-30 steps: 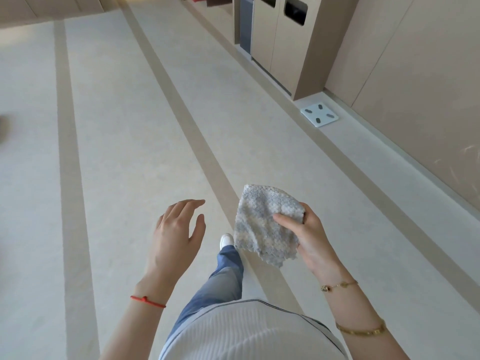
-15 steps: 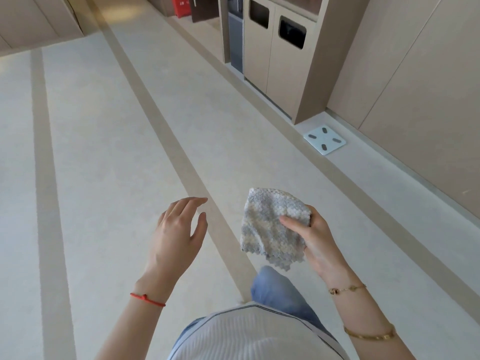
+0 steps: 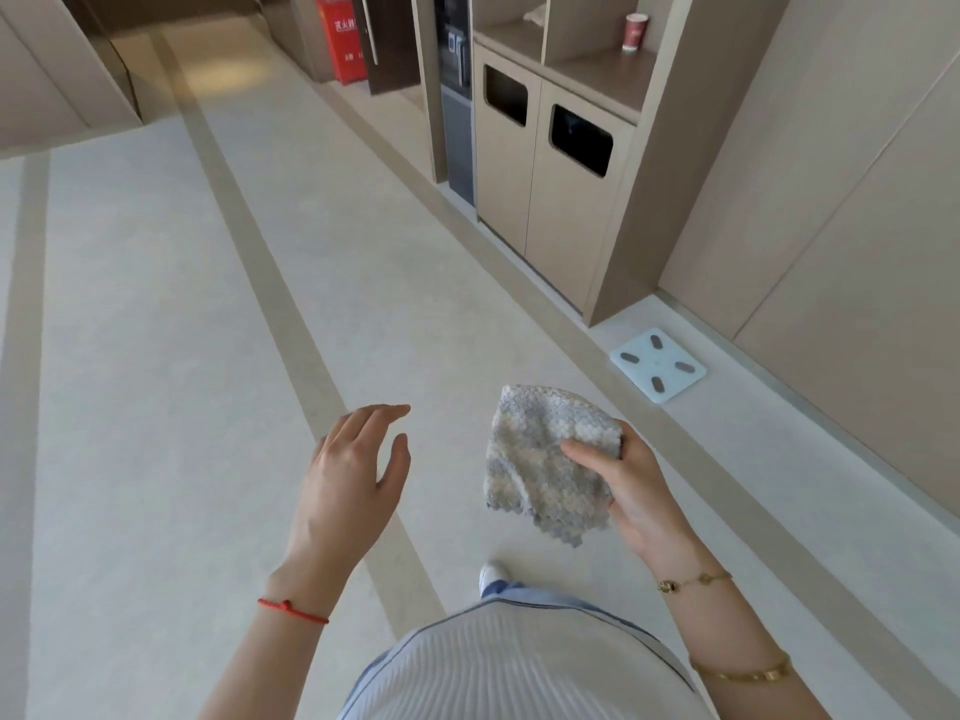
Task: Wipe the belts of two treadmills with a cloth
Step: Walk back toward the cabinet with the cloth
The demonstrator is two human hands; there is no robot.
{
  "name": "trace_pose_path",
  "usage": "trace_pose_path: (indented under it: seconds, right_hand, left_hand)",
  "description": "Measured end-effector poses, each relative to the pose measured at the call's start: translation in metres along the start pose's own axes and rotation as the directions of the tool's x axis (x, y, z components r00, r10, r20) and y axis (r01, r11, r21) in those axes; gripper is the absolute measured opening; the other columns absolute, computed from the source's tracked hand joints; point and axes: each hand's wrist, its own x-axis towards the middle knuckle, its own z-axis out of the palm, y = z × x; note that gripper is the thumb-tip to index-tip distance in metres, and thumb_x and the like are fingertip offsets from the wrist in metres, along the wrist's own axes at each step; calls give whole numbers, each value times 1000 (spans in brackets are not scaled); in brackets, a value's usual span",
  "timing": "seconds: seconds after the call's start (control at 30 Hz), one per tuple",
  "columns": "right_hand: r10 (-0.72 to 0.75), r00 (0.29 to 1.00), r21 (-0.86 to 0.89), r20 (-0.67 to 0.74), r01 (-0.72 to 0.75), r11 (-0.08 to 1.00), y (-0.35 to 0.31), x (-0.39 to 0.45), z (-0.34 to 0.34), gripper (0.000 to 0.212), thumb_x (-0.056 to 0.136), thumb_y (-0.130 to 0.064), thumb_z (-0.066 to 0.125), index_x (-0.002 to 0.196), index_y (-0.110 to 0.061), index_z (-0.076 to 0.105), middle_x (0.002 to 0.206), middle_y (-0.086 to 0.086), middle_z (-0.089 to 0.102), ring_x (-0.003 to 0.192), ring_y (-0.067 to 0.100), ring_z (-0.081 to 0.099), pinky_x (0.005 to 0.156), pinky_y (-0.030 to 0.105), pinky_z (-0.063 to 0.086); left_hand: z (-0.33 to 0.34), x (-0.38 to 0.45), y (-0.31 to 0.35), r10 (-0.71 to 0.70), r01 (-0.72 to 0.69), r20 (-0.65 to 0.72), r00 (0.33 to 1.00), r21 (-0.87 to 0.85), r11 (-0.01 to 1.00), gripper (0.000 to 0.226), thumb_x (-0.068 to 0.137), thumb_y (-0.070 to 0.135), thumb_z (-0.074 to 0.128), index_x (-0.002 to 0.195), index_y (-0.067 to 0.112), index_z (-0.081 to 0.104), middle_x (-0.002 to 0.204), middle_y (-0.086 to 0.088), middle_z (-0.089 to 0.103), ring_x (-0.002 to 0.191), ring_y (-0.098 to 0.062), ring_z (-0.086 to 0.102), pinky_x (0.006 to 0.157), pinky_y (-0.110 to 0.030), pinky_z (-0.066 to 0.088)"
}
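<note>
My right hand (image 3: 631, 488) grips a grey-and-cream textured cloth (image 3: 545, 459), thumb across its front, and the cloth hangs loosely in front of me at waist height. To the left of the cloth, my left hand (image 3: 353, 470) hovers with relaxed fingers and holds nothing; a gap separates it from the cloth. No treadmill is in view.
A pale floor with beige stripes (image 3: 270, 283) stretches ahead. Along the right wall stand a two-slot bin cabinet (image 3: 545, 189), a dark dispenser (image 3: 457, 96) and a red fire box (image 3: 343, 39). A light blue scale (image 3: 657, 363) lies on the floor. My foot (image 3: 491, 574) shows below.
I have walked forward along the hall: the cabinet and scale have drawn closer and lower in view. Both hands keep the same pose, the cloth still in my right hand.
</note>
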Motion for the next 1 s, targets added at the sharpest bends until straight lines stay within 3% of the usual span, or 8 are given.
trace_pose_path:
  seconds: [0.13, 0.27, 0.63, 0.73, 0.83, 1.0]
  right_hand:
    - [-22, 999, -10, 26, 22, 1000, -51, 83, 13, 43, 80, -6, 77, 119, -8, 59, 110, 10, 72, 97, 21, 71, 72, 30, 57]
    - [-1, 999, -7, 36, 1, 1000, -78, 165, 19, 45, 79, -7, 77, 121, -9, 59, 111, 8, 72, 100, 21, 71, 77, 33, 57]
    - [47, 997, 82, -56, -43, 996, -141, 401, 44, 44, 78, -8, 77, 120, -13, 62, 110, 7, 73, 98, 21, 72, 71, 32, 58]
    - [22, 997, 92, -70, -16, 996, -189, 473, 51, 45, 78, -9, 78, 120, -13, 60, 108, 5, 73, 96, 20, 72, 69, 30, 59]
    - [-22, 993, 90, -119, 33, 995, -236, 535, 56, 47, 79, -9, 78, 122, -13, 59, 112, 7, 72, 99, 21, 71, 79, 36, 58]
    - [-54, 972, 122, -230, 84, 989, -285, 621, 48, 47, 80, -8, 77, 123, -13, 58, 113, 7, 71, 101, 21, 70, 82, 37, 55]
  left_hand:
    - [16, 83, -3, -13, 13, -30, 999, 3, 1000, 28, 94, 10, 59, 122, 13, 65, 117, -1, 67, 112, -24, 62, 93, -45, 52]
    - [43, 163, -13, -33, 32, -35, 999, -4, 999, 28, 94, 12, 59, 121, 14, 66, 117, -1, 67, 111, -24, 63, 91, -46, 53]
    - [132, 435, -58, 6, -5, 48, 999, -15, 1000, 29, 95, 14, 58, 123, 12, 65, 120, -2, 67, 114, -25, 62, 94, -47, 52]
    - [147, 529, -56, 63, -62, 34, 997, -26, 998, 28, 95, 11, 59, 122, 11, 65, 119, -2, 68, 114, -26, 62, 95, -47, 51]
    - [163, 615, -50, 144, -142, 41, 989, -43, 989, 28, 94, 10, 59, 122, 10, 65, 118, -2, 68, 112, -26, 62, 94, -47, 51]
    - [199, 730, -39, 263, -259, 93, 960, -60, 964, 28, 94, 8, 60, 121, 8, 66, 117, -3, 68, 111, -26, 63, 93, -48, 52]
